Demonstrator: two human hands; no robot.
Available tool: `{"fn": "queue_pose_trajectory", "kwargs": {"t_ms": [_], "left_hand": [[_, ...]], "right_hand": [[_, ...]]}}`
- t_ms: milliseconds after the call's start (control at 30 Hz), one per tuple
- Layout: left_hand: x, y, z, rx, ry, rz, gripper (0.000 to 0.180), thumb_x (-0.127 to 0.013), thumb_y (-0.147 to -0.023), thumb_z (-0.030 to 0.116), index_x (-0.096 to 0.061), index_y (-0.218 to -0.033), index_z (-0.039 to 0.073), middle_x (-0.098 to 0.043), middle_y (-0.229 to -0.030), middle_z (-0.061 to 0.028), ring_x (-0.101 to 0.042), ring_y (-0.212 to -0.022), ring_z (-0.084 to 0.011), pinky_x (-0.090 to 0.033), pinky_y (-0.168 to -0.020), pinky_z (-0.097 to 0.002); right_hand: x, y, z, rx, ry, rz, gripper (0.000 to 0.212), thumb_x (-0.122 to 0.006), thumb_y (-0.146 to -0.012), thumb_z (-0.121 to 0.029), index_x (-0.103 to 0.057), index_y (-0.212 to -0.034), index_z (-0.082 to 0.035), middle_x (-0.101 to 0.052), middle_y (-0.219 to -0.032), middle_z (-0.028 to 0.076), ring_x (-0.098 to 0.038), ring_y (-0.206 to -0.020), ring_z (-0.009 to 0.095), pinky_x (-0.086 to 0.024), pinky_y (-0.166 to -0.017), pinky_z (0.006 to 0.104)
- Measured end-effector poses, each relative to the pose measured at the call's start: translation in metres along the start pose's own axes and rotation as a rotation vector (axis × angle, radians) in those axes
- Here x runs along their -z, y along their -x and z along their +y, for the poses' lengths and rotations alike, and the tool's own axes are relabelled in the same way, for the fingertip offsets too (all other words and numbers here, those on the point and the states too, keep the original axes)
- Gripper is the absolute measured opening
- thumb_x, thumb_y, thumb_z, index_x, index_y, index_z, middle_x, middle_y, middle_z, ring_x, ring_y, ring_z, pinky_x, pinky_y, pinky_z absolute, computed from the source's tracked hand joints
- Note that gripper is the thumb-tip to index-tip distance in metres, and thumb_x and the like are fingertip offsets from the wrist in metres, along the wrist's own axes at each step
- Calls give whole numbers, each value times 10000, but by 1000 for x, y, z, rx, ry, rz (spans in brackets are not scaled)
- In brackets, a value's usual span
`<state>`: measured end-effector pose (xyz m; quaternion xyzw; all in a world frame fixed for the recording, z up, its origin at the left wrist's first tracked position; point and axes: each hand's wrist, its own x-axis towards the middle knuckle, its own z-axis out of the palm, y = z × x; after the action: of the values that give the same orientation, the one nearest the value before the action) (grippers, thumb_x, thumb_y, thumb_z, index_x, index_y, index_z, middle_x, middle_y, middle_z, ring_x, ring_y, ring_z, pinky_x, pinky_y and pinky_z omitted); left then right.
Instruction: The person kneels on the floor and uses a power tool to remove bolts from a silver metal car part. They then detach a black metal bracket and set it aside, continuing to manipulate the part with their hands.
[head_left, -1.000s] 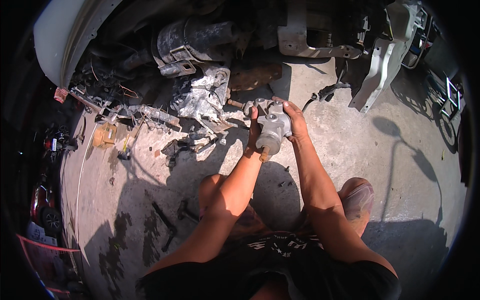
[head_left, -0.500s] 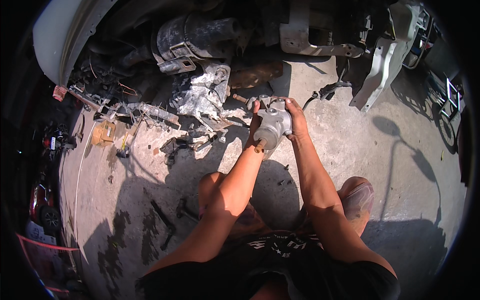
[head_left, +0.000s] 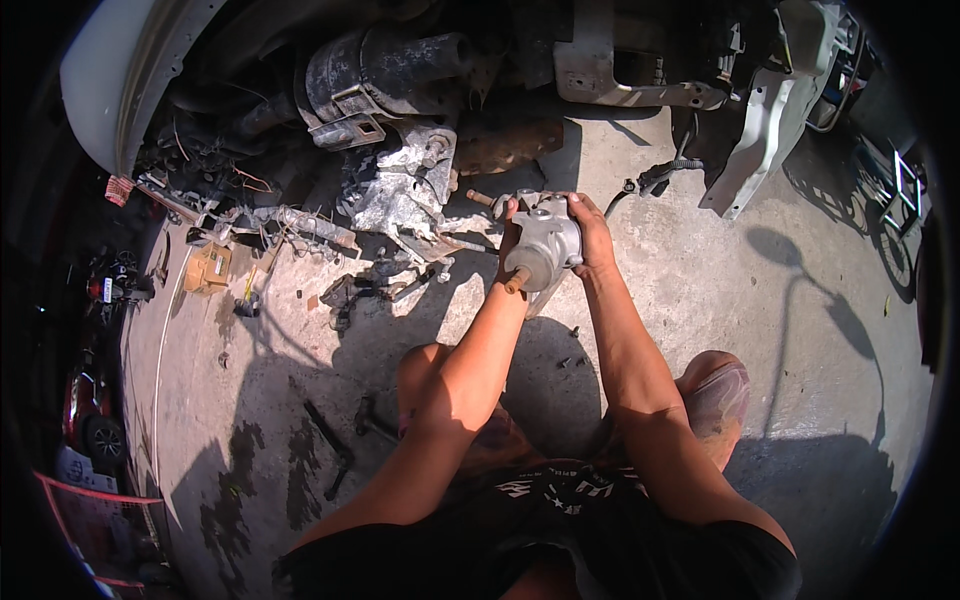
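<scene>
Between my two hands, held up above the concrete, is a silver metal gearbox that looks like a steering gearbox. One rusty shaft sticks out of its near end, and another rusty stub points out to the far left. My left hand grips the left side, with most of its fingers hidden behind the housing. The right side is clasped by my right hand, fingers curled over the far edge. Both arms stretch forward between my bent knees.
A vehicle's underside with a black cylinder and a pale metal bracket spans the far side. Loose parts and a cardboard box lie at left. Dark tools lie near my left knee. Small bolts sit below the gearbox.
The gearbox has tilted very slightly, its near shaft shifting a little to the left. Both hands keep their hold.
</scene>
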<state>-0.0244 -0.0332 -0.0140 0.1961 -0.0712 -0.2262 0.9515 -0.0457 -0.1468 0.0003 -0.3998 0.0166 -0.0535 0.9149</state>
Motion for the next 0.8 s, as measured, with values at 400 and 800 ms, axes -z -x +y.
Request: {"fn": "queue_pose_trajectory", "kwargs": {"t_ms": [400, 800], "left_hand": [[-2, 1, 3, 18, 19, 14, 560, -542, -907, 599, -630, -1140, 97, -649, -1144, -100, -618, -1077, -283, -505, -956, -432], [3, -3, 3, 28, 29, 75, 639, -464, -925, 630, -553, -1229, 74, -612, -1201, -127, -595, -1114, -304, -479, -988, -436]], "right_hand": [[-2, 0, -2, -10, 33, 20, 302, -585, -968, -298, -626, -1044, -9, -670, -946, 101, -641, -848, 179, -511, -773, 296], [-7, -2, -2, -35, -58, 40, 260, -576, -973, -256, -623, -1023, -6, -670, -957, 109, -649, -843, 184, -521, -768, 297]]}}
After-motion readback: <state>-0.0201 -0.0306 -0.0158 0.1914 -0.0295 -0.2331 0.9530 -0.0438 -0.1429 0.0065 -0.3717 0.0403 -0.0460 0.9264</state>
